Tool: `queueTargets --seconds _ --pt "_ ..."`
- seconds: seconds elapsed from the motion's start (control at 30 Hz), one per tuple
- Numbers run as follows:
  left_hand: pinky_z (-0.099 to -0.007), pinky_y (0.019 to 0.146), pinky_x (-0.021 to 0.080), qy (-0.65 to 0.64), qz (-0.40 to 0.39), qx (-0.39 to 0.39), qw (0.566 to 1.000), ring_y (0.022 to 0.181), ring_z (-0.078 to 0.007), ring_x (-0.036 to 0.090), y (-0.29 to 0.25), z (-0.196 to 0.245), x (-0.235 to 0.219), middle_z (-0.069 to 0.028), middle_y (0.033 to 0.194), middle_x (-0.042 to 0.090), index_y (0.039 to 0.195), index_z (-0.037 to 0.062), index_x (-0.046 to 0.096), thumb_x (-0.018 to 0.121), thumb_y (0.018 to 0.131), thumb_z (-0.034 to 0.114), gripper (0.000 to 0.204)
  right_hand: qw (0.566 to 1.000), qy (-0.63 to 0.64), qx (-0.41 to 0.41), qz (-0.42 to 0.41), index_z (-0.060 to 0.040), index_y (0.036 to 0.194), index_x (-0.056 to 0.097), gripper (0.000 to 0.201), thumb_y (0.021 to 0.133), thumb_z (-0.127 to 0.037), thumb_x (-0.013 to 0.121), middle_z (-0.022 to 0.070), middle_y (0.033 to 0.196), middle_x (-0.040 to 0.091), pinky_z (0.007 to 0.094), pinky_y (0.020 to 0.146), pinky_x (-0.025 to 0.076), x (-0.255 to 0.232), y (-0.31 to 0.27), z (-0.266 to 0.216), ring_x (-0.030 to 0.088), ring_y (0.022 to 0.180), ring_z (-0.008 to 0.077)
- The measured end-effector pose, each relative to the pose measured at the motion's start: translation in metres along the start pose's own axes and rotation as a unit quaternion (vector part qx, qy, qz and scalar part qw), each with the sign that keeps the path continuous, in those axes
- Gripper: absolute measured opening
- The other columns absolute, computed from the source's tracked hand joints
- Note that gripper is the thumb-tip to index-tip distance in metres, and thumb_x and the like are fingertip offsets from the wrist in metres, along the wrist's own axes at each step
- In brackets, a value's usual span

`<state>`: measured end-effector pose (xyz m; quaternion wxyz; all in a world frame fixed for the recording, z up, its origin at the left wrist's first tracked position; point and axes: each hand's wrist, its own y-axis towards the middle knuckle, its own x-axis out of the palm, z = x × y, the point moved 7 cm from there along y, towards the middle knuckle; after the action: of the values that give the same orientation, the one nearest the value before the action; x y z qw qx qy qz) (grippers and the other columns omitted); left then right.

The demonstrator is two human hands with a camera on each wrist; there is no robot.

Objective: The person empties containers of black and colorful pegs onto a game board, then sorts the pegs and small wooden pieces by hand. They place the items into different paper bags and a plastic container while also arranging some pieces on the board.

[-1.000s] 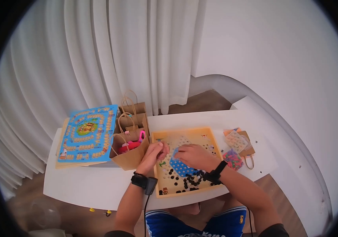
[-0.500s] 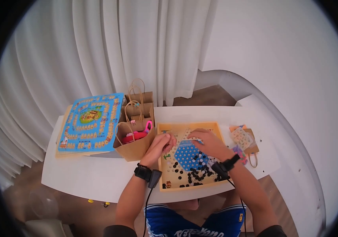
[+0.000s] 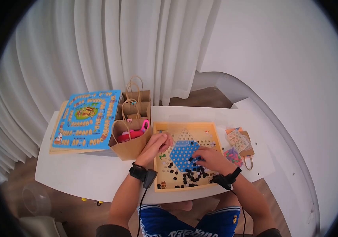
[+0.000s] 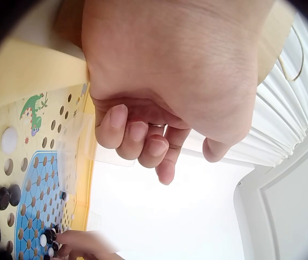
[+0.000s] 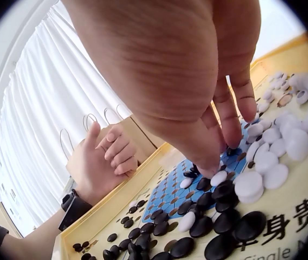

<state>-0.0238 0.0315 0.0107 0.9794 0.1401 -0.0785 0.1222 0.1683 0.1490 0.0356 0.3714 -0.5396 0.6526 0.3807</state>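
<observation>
My right hand reaches down over the blue hexagon printed on a wooden game board. Its thumb and fingertips are right at the black stones, slightly apart from one another, with white stones beside them. One black stone lies alone near the top of the hexagon. Above the board's left edge hovers my left hand, fingers loosely curled and nothing in them. Loose black stones and a white stone lie below it.
Left of the board stand brown paper bags, one holding a red-and-pink item. Farther left lies a blue game sheet. On the right are a bag of colourful pieces and a clear pack. The white table curves at its front edge.
My right hand has come down from the top of the hexagon to the cluster of stones, uncovering the lone black stone. The left hand stays loosely curled at the board's left side.
</observation>
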Motion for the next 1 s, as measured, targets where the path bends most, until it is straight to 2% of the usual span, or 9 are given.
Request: queueTargets --seconds 0.07,0.2,0.4,0.47,0.77,0.9,1.0 --pt "-0.0232 0.056 0.029 -0.004 -0.001 -0.001 1.0 0.061 -0.0054 0.035 -0.001 0.0 0.0 0.0069 0.066 0.038 0.091 0.0038 0.061 0.038 0.115 0.039 0.048 0.999 0.005 0.032 -0.031 -0.0046 0.102 0.069 0.015 0.087 -0.007 0.072 0.0125 0.103 0.067 0.0433 0.082 0.056 0.007 0.003 0.004 0.068 0.094 0.034" --pt "-0.0233 0.056 0.029 -0.005 0.0 -0.001 1.0 0.06 -0.0054 0.035 -0.001 0.001 0.001 0.0068 0.065 0.037 0.091 0.0037 0.061 0.038 0.115 0.039 0.048 0.998 0.013 0.034 -0.041 -0.0034 0.098 0.068 0.012 0.087 -0.007 0.071 0.0121 0.097 0.068 0.0434 0.081 0.055 0.01 0.006 0.009 0.068 0.092 0.0339" --pt "-0.0232 0.056 0.028 0.0 -0.002 0.008 1.0 0.06 -0.0056 0.035 -0.001 0.004 0.001 0.0063 0.065 0.037 0.091 0.003 0.062 0.038 0.115 0.037 0.047 0.997 0.053 0.051 -0.02 -0.0014 0.097 0.068 0.012 0.085 -0.004 0.071 0.0143 0.091 0.068 0.0421 0.078 0.056 -0.001 0.001 0.021 0.069 0.086 0.0325" --pt "-0.0232 0.056 0.028 0.001 -0.002 0.002 1.0 0.06 -0.0056 0.035 -0.002 0.004 0.002 0.0063 0.065 0.037 0.091 0.0028 0.062 0.038 0.114 0.037 0.047 0.998 0.04 0.042 0.016 -0.001 0.099 0.069 0.014 0.086 -0.003 0.072 0.0149 0.094 0.069 0.0415 0.077 0.057 -0.006 0.002 0.025 0.069 0.084 0.032" --pt "-0.0228 0.056 0.028 -0.019 0.003 -0.013 1.0 0.061 -0.0052 0.035 -0.001 0.001 0.001 0.0067 0.067 0.037 0.091 0.0036 0.061 0.039 0.114 0.039 0.047 1.0 0.003 0.03 -0.002 -0.0026 0.098 0.07 0.012 0.087 -0.003 0.069 0.0152 0.098 0.067 0.0428 0.084 0.056 0.007 0.025 0.004 0.068 0.095 0.0334" --pt "-0.0224 0.056 0.028 0.004 -0.002 0.001 1.0 0.061 -0.0049 0.035 -0.001 0.0 0.0 0.0064 0.067 0.038 0.091 0.0035 0.061 0.04 0.114 0.039 0.047 1.0 -0.026 0.006 0.006 -0.0031 0.096 0.071 0.011 0.086 -0.002 0.069 0.0151 0.096 0.067 0.0436 0.083 0.056 0.011 0.027 0.006 0.068 0.093 0.0349" --pt "-0.0222 0.055 0.027 0.002 -0.006 0.014 1.0 0.061 -0.0045 0.034 0.0 0.002 0.001 0.0065 0.068 0.038 0.091 0.0036 0.061 0.04 0.114 0.038 0.047 0.998 -0.039 0.023 -0.032 -0.0029 0.096 0.071 0.012 0.084 -0.002 0.069 0.0155 0.094 0.068 0.0441 0.083 0.056 0.014 0.032 0.006 0.068 0.094 0.0355"
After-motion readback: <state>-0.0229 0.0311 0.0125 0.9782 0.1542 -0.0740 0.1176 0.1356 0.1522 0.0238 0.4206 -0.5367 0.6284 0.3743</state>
